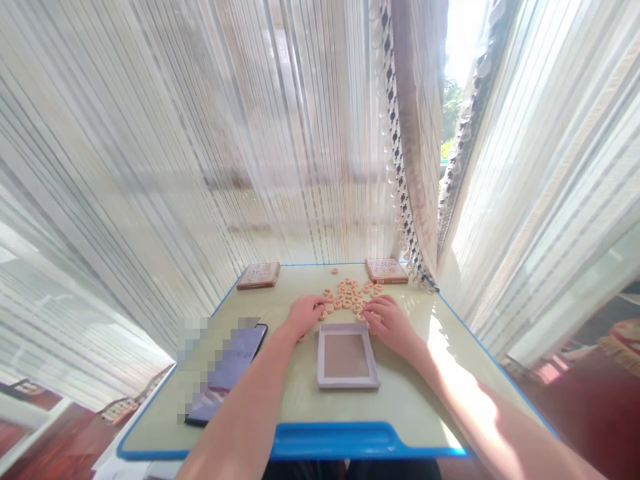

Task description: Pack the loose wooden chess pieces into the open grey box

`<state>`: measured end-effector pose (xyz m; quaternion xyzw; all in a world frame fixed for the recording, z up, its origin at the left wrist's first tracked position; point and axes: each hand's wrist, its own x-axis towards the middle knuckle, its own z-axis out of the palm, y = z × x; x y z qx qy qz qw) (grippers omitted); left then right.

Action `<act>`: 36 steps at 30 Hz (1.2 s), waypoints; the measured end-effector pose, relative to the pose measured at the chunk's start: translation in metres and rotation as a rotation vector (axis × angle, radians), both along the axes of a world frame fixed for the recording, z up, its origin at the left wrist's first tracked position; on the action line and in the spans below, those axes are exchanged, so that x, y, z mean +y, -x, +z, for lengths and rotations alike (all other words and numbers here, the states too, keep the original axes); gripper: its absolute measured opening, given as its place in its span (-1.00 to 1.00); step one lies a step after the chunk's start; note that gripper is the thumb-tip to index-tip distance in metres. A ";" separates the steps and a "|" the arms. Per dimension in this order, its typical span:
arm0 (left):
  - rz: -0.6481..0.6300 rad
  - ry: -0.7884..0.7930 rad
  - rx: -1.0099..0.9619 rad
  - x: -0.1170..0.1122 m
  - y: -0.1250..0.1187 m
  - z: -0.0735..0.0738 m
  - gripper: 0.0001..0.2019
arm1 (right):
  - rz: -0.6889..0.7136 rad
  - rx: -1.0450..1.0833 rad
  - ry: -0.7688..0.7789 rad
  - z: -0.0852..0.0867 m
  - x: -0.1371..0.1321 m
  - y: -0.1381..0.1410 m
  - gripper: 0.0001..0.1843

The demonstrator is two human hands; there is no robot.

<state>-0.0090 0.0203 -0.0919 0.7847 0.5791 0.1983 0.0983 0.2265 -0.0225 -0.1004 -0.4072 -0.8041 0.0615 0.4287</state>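
My left hand (304, 316) is at the left edge of a loose pile of round wooden Chinese chess pieces (347, 293), marked in red and dark. Its fingers are curled, and the thumb and fingertips close on a piece at the pile's edge. My right hand (389, 323) rests low at the pile's right side, fingers stretched out and apart, touching pieces; some lie partly hidden under it. Between my forearms, nearer to me, sits a shallow pale open box (348, 385) with a brown bottom.
Two flat brown boxes with printed tops stand at the far left (259, 275) and far right (387, 270) of the blue-edged table (300, 400). A phone or tablet (235, 367), partly blurred, lies left of my left forearm. String curtains (300, 133) hang behind.
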 end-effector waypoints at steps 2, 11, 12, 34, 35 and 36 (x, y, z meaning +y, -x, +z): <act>0.015 0.011 0.038 -0.001 -0.003 0.001 -0.67 | -0.045 0.017 0.012 -0.002 0.004 -0.002 -0.78; 0.002 0.060 -0.037 -0.003 -0.011 0.007 -0.70 | 0.041 -0.171 0.021 0.001 -0.001 -0.002 -0.84; -0.009 0.076 -0.075 -0.002 -0.009 0.006 -0.71 | 0.026 -0.166 0.020 0.001 0.002 -0.003 -0.84; 0.081 -0.003 -0.128 -0.006 0.008 0.027 -0.66 | 0.002 -0.226 0.030 0.002 0.014 -0.011 -0.70; 0.109 0.003 -0.091 -0.007 0.012 0.031 -0.66 | 0.009 -0.235 0.020 0.004 0.011 -0.011 -0.71; 0.115 0.016 -0.054 -0.009 0.015 0.033 -0.67 | 0.027 -0.246 0.016 0.006 0.008 -0.010 -0.72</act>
